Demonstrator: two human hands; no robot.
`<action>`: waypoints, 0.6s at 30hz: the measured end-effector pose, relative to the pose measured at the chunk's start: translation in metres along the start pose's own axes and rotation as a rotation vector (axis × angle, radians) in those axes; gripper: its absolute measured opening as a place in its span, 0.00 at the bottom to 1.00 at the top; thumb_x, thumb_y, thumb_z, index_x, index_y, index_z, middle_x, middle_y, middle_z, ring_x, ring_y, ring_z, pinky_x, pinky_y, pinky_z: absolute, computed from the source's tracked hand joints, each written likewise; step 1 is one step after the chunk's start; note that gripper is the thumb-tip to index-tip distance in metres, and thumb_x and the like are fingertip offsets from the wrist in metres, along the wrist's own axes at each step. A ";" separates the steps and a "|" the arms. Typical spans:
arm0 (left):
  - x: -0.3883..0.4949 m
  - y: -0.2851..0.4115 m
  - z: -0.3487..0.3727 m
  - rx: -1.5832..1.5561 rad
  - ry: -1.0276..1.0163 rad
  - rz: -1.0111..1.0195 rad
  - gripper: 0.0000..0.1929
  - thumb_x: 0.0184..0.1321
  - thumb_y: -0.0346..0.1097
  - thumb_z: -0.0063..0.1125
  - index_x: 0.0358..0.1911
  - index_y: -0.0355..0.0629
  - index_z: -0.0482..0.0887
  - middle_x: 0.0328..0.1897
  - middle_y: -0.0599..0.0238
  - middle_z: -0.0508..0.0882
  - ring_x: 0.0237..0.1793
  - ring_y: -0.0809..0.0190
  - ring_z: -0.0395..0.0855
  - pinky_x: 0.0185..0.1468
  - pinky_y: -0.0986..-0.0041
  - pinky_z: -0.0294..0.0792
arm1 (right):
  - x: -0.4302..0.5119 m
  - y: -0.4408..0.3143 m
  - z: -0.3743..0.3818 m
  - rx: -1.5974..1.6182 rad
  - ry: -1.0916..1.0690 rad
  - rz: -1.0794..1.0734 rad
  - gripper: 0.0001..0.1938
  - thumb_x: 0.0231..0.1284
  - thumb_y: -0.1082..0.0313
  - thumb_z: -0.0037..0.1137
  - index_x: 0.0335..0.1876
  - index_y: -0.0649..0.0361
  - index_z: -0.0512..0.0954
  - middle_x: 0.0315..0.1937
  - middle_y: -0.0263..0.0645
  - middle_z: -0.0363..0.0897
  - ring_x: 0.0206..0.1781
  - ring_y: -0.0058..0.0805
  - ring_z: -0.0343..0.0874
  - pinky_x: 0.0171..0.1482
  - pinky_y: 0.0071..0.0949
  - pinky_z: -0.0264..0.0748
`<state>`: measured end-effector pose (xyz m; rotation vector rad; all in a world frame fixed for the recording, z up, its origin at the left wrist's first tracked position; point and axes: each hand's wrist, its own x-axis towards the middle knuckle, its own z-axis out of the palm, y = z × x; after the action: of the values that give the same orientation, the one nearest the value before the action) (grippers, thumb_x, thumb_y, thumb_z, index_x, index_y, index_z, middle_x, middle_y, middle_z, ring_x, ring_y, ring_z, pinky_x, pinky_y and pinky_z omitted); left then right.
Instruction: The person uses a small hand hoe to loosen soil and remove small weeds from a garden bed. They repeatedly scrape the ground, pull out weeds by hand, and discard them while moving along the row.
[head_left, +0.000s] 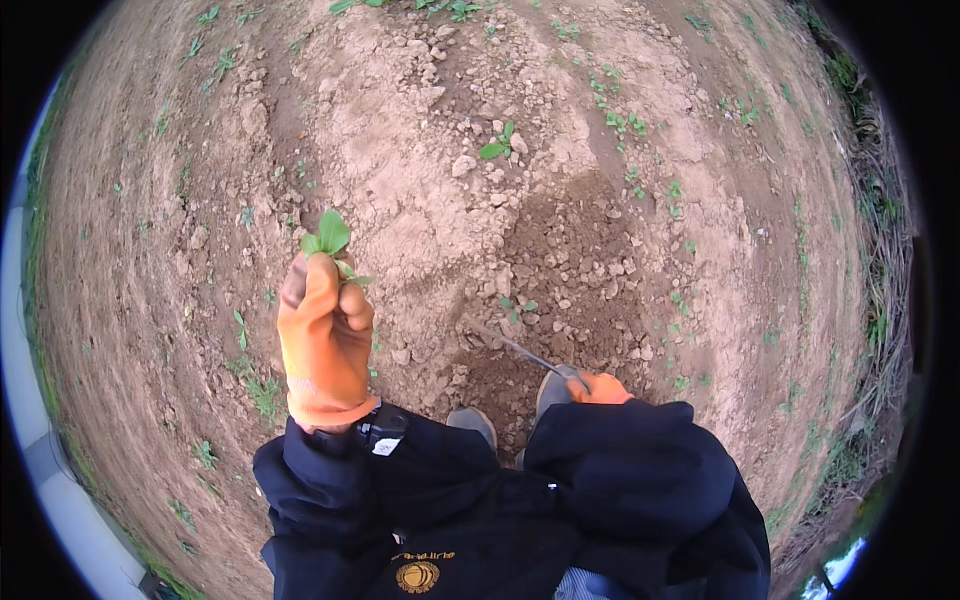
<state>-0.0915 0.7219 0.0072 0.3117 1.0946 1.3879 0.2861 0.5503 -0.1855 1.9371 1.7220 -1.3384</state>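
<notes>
My left hand (324, 349), in an orange glove, is raised above the soil and pinches a small green leafy seedling (330, 235). Its leaves stick up past my fingertips, while the stem and roots are hidden by the hand. Low at the right, my right hand (606, 388), also gloved in orange, grips a hand tool with a thin metal shaft (531, 355). The tool slants up and left, and its soil-coloured far end meets the ground. Just beyond that end, a small seedling (517, 308) stands in loosened, darker soil (577, 259).
My shoes (472, 424) stand in loose dirt close below the tool. Another seedling (498, 142) grows farther ahead among clods. Small weeds (626, 124) dot the ridged field. Dry stalks (889, 225) line the right edge, and a pale strip (45, 442) runs along the left.
</notes>
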 end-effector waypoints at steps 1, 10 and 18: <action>0.000 0.000 -0.001 -0.020 -0.008 -0.007 0.07 0.74 0.37 0.56 0.50 0.48 0.77 0.43 0.72 0.78 0.30 0.76 0.72 0.32 0.82 0.66 | -0.017 0.011 -0.001 0.038 -0.030 0.150 0.14 0.71 0.53 0.53 0.40 0.56 0.79 0.29 0.58 0.82 0.35 0.60 0.83 0.40 0.53 0.77; -0.021 0.016 -0.013 -0.104 -0.027 0.081 0.08 0.73 0.35 0.58 0.51 0.47 0.76 0.46 0.70 0.79 0.32 0.74 0.73 0.33 0.82 0.67 | -0.047 0.008 -0.015 0.089 -0.008 0.007 0.15 0.70 0.51 0.52 0.43 0.55 0.78 0.32 0.57 0.83 0.38 0.61 0.83 0.42 0.55 0.77; -0.029 0.051 -0.051 -0.206 0.092 0.252 0.08 0.71 0.33 0.59 0.49 0.45 0.77 0.45 0.71 0.79 0.32 0.74 0.74 0.34 0.80 0.69 | 0.021 -0.079 0.004 -0.040 -0.075 -0.458 0.14 0.70 0.51 0.51 0.45 0.53 0.78 0.31 0.53 0.83 0.38 0.61 0.82 0.42 0.56 0.77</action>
<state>-0.1563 0.6878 0.0317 0.2431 1.0009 1.7405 0.2133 0.5849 -0.1727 1.5005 2.2222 -1.4765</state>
